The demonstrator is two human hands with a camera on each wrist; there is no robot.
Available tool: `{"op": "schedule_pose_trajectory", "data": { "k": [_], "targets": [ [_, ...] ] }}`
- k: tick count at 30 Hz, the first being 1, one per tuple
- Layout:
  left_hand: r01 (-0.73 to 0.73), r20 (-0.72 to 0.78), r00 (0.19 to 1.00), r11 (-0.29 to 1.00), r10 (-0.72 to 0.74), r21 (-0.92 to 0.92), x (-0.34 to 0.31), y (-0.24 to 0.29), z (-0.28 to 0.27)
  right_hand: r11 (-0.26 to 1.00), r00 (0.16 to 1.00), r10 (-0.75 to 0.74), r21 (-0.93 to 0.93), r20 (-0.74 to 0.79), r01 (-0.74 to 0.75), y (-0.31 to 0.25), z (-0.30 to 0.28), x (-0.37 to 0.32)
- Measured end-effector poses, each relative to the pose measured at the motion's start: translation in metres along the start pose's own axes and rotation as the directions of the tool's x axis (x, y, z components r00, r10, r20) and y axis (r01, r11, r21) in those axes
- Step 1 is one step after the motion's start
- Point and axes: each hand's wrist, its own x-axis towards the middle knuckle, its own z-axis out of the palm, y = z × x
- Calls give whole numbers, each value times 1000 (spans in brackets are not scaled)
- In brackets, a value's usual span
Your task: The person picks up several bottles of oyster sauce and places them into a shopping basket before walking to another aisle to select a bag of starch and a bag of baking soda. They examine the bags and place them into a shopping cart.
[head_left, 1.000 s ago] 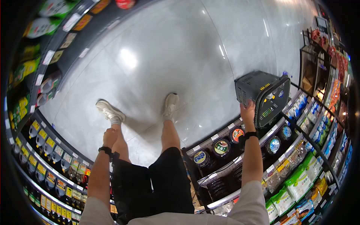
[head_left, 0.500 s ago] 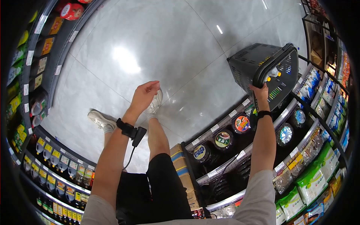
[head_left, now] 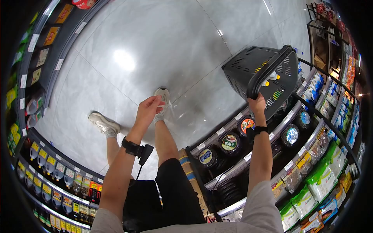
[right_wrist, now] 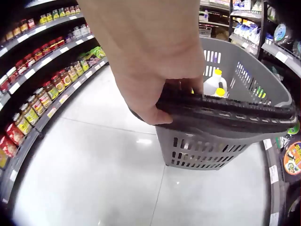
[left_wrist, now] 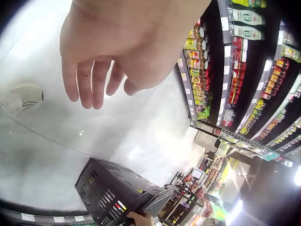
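My right hand (head_left: 257, 105) grips the edge of a dark grey plastic shopping basket (head_left: 237, 72), at its near corner where the black handle lies along the rim. In the right wrist view the thumb lies on the outside and the fingers curl over the handle (right_wrist: 225, 110). White bottles (right_wrist: 214, 84) with yellow caps sit inside the basket. My left hand (head_left: 149, 110) hangs in front of the shins, holding nothing. Its fingers (left_wrist: 84, 84) droop loosely in the left wrist view.
Close by on the right, a shelf carries round dark packs (head_left: 230, 143) and green-white bags (head_left: 320, 182). Bottles (head_left: 50, 163) line shelves at the lower left, and jars (right_wrist: 42, 96) fill another shelf. Shoes (head_left: 104, 122) stand on the grey tiled floor (head_left: 155, 46).
The left hand has risen from beside the knee to in front of the shins. The right hand keeps hold of the basket, which appears larger than a second ago and has lately shifted slightly left.
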Motion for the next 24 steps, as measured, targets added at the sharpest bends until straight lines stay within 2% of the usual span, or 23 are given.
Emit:
{"op": "schedule_pose_trajectory", "data": {
  "k": [2,3,8,11,12,13,15,18,24],
  "targets": [
    [-22,6,1000,1000,22,-5,-7,-3,-9,1000,1000,-26,11,9,26,-18,10,-18],
    [-22,10,1000,1000,22,-21,-11,-5,-13,996,996,-85,19,-37,86,-23,20,-28],
    [-76,42,996,990,82,-119,-25,-12,-30,992,992,-124,38,11,124,-86,40,-84],
    [-77,44,996,988,84,-134,-38,-12,-41,972,976,-217,85,-11,217,-124,55,-108],
    [-82,45,995,986,89,-143,-43,-14,-46,977,980,-195,93,29,192,-153,44,-121],
    [-87,46,994,985,95,-150,-46,-16,-51,964,970,-242,110,-11,241,-168,48,-130],
    [-78,45,995,984,86,-158,-53,-22,-62,958,962,-266,126,59,257,-193,53,-140],
    [-59,42,997,984,67,-170,-62,-28,-80,936,941,-337,118,23,332,-230,64,-158],
    [-124,108,983,971,148,-202,-90,-54,-118,928,950,-305,244,62,282,-314,57,-190]
  ]
}}
